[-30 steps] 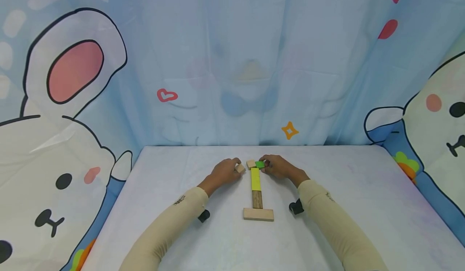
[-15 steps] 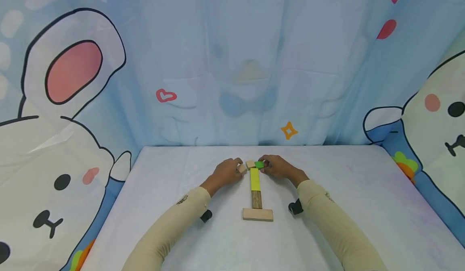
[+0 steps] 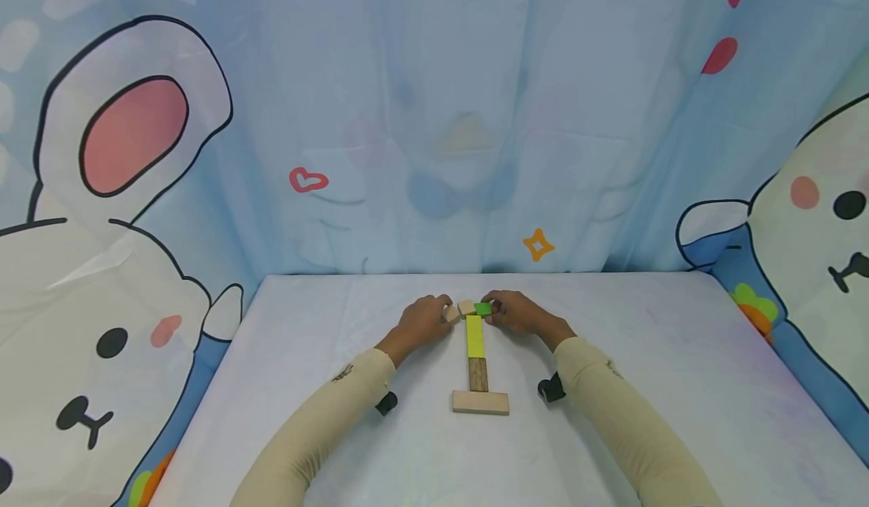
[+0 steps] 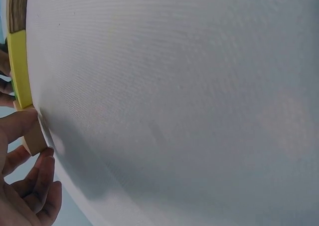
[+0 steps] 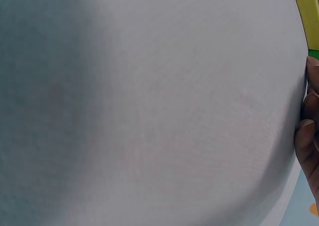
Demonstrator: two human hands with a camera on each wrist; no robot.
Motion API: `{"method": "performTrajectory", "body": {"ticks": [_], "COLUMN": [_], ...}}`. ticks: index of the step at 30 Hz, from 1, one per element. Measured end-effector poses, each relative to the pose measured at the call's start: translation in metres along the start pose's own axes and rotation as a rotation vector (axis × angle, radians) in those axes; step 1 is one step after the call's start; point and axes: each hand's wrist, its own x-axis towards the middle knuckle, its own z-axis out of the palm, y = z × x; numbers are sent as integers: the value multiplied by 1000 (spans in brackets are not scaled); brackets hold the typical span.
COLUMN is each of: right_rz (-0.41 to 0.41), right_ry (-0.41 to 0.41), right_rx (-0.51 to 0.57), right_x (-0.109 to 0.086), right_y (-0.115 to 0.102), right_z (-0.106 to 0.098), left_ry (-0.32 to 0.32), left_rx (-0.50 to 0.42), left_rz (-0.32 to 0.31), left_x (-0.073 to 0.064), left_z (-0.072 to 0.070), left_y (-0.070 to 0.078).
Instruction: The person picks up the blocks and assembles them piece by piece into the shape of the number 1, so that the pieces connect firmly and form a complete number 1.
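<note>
My left hand [image 3: 422, 320] pinches a small plain wooden block [image 3: 451, 314] between thumb and fingers; the left wrist view shows this block [image 4: 35, 138] right by the end of the yellow block [image 4: 20, 69]. Across from it, my right hand [image 3: 516, 313] grips the green block [image 3: 483, 308] by its right end. Between the two sits another plain wooden block [image 3: 465, 308], close beside the green one. Below them in the head view, the yellow block [image 3: 474, 336], a dark brown wooden block [image 3: 478, 375] and a wide pale plank [image 3: 480, 402] form a line.
A white cloth covers the table [image 3: 380, 462]. Behind its far edge hangs a blue curtain [image 3: 380, 213] with cartoon animals. Dark wrist cameras hang under the left sleeve [image 3: 319, 409] and the right sleeve [image 3: 624, 416].
My left hand has brought its plain wooden block slightly right, up against the middle plain block. My right hand stays at the green block.
</note>
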Motion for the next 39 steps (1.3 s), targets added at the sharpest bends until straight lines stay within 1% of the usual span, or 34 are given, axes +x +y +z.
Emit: {"method": "performTrajectory", "body": {"ticks": [7,15,22,30,35,39], "right_rz": [4,-36,-29,-15,-17,-30], "right_ry": [-4,8,11,7,11,13], "right_rx": [9,-1,6,9,11,4], "right_x": [-1,-1,-1,-1,-2,-3], "right_y": [-2,1,2,0,0,-1], "right_z": [-1,1,1,0,0,0], "left_ry": [5,10,7,11,8,-3], "left_rx": [-9,30,40,70,65,50], "left_rz": [11,36,49,55,56,41], "left_x": [0,3,5,6,6,7], "left_z": [-2,-2,-3,-2,-3,-4], "left_y": [1,-2,-1,0,1,2]}}
